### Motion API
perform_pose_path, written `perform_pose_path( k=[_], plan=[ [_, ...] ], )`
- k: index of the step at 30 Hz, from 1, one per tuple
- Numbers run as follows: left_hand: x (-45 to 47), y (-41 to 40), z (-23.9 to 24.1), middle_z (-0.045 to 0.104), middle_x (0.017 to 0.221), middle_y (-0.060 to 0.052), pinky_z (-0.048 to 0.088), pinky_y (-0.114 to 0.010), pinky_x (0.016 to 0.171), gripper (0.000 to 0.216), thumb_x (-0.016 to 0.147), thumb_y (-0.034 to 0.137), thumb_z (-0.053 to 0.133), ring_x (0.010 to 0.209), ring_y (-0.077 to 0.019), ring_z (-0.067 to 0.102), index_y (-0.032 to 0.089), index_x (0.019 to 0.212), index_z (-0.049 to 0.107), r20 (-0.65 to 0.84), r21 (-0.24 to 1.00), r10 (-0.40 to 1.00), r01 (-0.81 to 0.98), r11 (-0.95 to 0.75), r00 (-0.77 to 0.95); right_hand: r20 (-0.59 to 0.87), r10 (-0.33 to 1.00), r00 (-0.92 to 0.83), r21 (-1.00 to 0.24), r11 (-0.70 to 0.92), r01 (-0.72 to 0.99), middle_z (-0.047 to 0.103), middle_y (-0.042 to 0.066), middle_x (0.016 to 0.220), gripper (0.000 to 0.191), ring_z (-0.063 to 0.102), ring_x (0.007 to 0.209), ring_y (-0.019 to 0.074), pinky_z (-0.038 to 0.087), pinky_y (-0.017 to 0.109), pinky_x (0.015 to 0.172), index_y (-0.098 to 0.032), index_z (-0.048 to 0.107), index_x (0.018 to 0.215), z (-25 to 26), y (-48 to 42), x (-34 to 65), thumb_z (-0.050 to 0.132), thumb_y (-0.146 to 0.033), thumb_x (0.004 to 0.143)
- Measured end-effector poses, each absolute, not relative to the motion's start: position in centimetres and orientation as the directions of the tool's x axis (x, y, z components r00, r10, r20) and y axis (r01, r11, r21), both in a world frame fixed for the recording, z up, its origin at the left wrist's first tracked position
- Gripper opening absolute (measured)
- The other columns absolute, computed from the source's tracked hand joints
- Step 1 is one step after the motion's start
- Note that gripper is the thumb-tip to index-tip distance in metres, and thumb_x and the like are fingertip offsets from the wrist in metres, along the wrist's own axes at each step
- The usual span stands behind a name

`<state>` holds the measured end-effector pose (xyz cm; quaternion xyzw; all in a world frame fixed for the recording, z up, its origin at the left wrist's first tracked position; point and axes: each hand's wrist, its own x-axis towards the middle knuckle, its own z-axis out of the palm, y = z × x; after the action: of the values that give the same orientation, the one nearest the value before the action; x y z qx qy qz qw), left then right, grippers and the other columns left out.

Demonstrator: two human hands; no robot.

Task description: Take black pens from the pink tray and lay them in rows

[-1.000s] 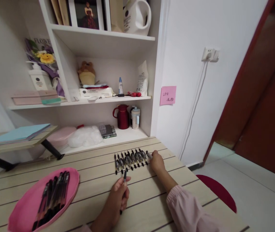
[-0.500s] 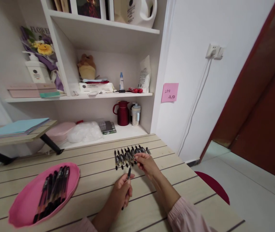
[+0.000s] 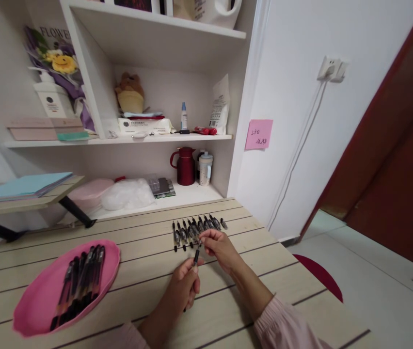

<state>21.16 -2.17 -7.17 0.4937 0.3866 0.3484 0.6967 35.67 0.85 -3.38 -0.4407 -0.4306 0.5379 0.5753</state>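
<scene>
My left hand (image 3: 184,286) is closed around a black pen (image 3: 196,255) that points up and away from me. My right hand (image 3: 218,245) pinches the pen's upper tip, where a small cap or tip piece is too small to make out. Just beyond both hands a row of several black pens (image 3: 195,229) lies side by side on the wooden table (image 3: 148,271). At the left a pink oval tray (image 3: 46,310) holds several more black pens (image 3: 79,283).
White shelves behind the table carry a dark red jug (image 3: 184,166), a small white cup, bottles, a plush toy and a plastic bag. A low stand with blue folders (image 3: 21,186) is at the left. A red stool (image 3: 319,276) sits to the right.
My right hand left the far end of the pen row and came back to the tip of the pen held in my left hand. The view tilted slightly.
</scene>
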Motion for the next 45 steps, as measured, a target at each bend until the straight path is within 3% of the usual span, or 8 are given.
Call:
perform_pose_path(
  k=[11,17,25,30,35,39,43,45],
  plan=[
    [21.2,-2.7,-6.3,0.047,0.043,0.011,0.012,-0.016,0.027,0.054,0.073,0.046,0.051,0.024,-0.0019,0.021,0.012,0.114,0.044,-0.193,0.958,0.885,-0.111,0.263,0.425,-0.035,0.996,-0.079,-0.963,-0.055,-0.264,0.06,-0.002,0.06,0.033,0.042,0.04,0.0023,0.026,0.017,0.039,-0.014,0.066,0.079,-3.6,0.4,35.5,0.076,-0.034,0.056],
    [21.3,-2.9,-6.2,0.045,0.04,0.011,0.01,-0.017,0.029,0.056,0.07,0.047,0.053,0.023,-0.0026,0.021,0.012,0.113,0.046,-0.195,0.958,0.891,-0.116,0.264,0.41,-0.043,0.988,-0.15,-0.95,-0.087,-0.3,0.055,-0.004,0.053,0.032,0.042,0.041,0.003,0.032,0.019,0.044,-0.013,0.066,0.076,-4.0,0.3,35.8,0.077,-0.037,0.057],
    [21.5,-2.4,-8.0,0.042,0.039,0.01,0.01,-0.019,0.033,0.053,0.073,0.045,0.051,0.028,-0.004,0.02,0.011,0.113,0.051,-0.096,0.984,0.931,-0.108,0.142,0.351,-0.016,0.99,-0.14,-0.979,-0.044,-0.201,0.058,-0.002,0.05,0.037,0.049,0.042,0.0072,0.024,0.019,0.041,-0.013,0.061,0.07,-3.9,0.4,35.5,0.075,-0.045,0.057],
    [21.6,-2.0,-8.8,0.042,0.039,0.01,0.012,-0.02,0.035,0.053,0.073,0.045,0.051,0.031,-0.0045,0.021,0.011,0.114,0.052,-0.063,0.99,0.926,-0.096,0.106,0.372,-0.02,0.99,-0.14,-0.98,-0.047,-0.194,0.058,-0.002,0.048,0.041,0.052,0.044,0.0095,0.03,0.02,0.045,-0.016,0.051,0.061,-3.7,0.1,35.4,0.075,-0.049,0.055],
    [21.6,-2.1,-8.3,0.041,0.039,0.01,0.011,-0.02,0.034,0.052,0.072,0.045,0.051,0.03,-0.0046,0.02,0.012,0.112,0.051,-0.074,0.986,0.924,-0.113,0.125,0.374,0.002,0.982,-0.187,-0.964,-0.048,-0.262,0.061,0.0,0.058,0.041,0.055,0.049,0.0101,0.032,0.021,0.049,-0.013,0.062,0.076,-4.0,0.1,35.7,0.071,-0.051,0.061],
    [21.6,-2.2,-7.9,0.042,0.038,0.01,0.011,-0.02,0.033,0.055,0.07,0.047,0.052,0.027,-0.0041,0.02,0.012,0.112,0.051,-0.126,0.983,0.913,-0.076,0.168,0.388,-0.001,0.993,-0.117,-0.958,-0.034,-0.286,0.058,-0.002,0.053,0.037,0.052,0.047,0.0095,0.037,0.023,0.052,-0.014,0.058,0.063,-4.3,0.1,35.5,0.078,-0.044,0.053],
    [21.7,-2.1,-7.9,0.042,0.037,0.011,0.01,-0.02,0.033,0.055,0.069,0.047,0.053,0.027,-0.0039,0.019,0.012,0.112,0.051,-0.139,0.979,0.917,-0.087,0.184,0.374,0.004,0.974,-0.226,-0.935,-0.076,-0.347,0.065,0.004,0.071,0.038,0.058,0.061,0.0126,0.043,0.026,0.06,-0.014,0.064,0.077,-4.2,0.0,35.4,0.075,-0.045,0.059],
    [21.7,-2.0,-8.1,0.041,0.037,0.011,0.009,-0.021,0.033,0.056,0.069,0.048,0.053,0.027,-0.0038,0.019,0.012,0.112,0.052,-0.138,0.98,0.919,-0.086,0.182,0.368,0.004,0.972,-0.233,-0.932,-0.081,-0.353,0.064,0.004,0.07,0.036,0.057,0.06,0.0119,0.044,0.026,0.059,-0.013,0.065,0.075,-4.2,0.0,35.5,0.076,-0.043,0.058]
  ],
)
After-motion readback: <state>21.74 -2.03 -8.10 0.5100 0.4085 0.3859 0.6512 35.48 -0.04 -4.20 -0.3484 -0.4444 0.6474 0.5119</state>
